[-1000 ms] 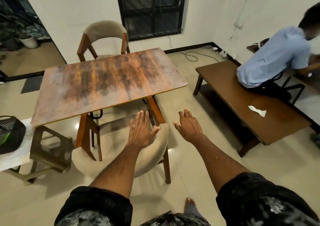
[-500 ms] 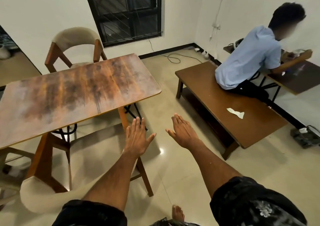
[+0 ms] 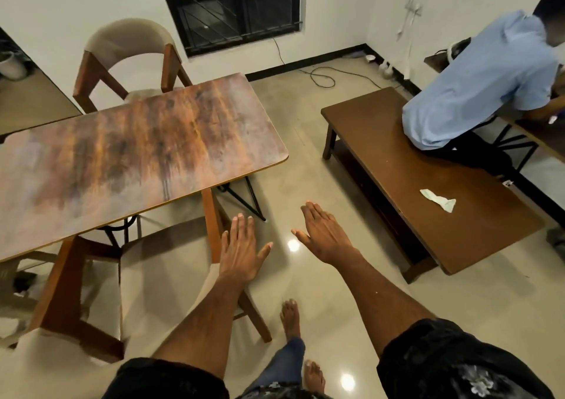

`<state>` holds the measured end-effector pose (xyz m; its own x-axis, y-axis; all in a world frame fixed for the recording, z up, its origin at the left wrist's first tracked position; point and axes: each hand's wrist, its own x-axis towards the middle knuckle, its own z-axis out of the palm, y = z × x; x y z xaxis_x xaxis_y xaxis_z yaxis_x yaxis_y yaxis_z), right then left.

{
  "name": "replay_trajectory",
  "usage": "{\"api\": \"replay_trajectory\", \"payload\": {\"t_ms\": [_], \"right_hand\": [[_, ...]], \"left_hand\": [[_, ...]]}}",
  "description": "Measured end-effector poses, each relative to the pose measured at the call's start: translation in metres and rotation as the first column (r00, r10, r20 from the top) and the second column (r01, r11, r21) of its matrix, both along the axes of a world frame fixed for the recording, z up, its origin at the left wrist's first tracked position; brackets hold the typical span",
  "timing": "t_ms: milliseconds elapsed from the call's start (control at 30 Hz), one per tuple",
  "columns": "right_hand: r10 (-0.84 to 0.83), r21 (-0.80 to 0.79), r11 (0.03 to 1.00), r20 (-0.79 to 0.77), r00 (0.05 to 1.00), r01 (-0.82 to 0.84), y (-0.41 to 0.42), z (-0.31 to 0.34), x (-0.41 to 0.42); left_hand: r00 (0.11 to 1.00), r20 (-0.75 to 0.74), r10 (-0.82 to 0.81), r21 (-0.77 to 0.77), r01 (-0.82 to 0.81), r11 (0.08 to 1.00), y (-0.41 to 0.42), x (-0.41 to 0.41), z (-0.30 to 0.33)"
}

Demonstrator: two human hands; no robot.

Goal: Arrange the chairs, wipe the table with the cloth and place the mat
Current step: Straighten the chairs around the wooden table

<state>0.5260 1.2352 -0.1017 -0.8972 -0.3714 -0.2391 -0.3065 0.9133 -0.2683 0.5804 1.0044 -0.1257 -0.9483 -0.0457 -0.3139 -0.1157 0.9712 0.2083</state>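
A worn wooden table [image 3: 131, 151] fills the left of the view. One beige chair with wooden legs [image 3: 128, 59] stands at its far side. A second beige chair [image 3: 146, 279] is tucked under the near edge, its backrest at the lower left. My left hand [image 3: 241, 249] hovers flat with straight fingers over that chair's right end; whether it touches is unclear. My right hand [image 3: 324, 233] is held flat in the air above the floor, holding nothing. A crumpled white cloth [image 3: 438, 200] lies on the low brown table [image 3: 428, 184] to the right.
A person in a light blue shirt [image 3: 483, 84] sits on the far end of the low table, facing away. A cable [image 3: 321, 74] trails on the floor by the wall under the dark window. My bare feet [image 3: 290, 316] stand on the shiny tiled floor.
The view has swung right and moved forward, so the table and near chair slid left. Both hands stay flat and empty, now further right of the chair's backrest.
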Motion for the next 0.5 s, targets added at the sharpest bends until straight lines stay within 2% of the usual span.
{"api": "replay_trajectory", "payload": {"t_ms": [100, 233, 500], "right_hand": [[-0.011, 0.024, 1.000, 0.041, 0.999, 0.010, 0.005, -0.001, -0.026], [-0.023, 0.043, 0.999, -0.004, 1.000, 0.023, 0.014, 0.014, -0.084], [0.034, 0.067, 0.997, -0.034, 0.999, -0.032, -0.002, 0.027, -0.167]], "left_hand": [[1.000, -0.022, -0.008, 0.041, 0.008, 0.999, 0.013, -0.040, -0.005], [0.996, -0.085, 0.002, 0.126, 0.009, 0.992, 0.033, -0.101, 0.005], [0.989, -0.107, 0.100, 0.121, -0.087, 0.989, 0.003, -0.170, 0.007]]}}
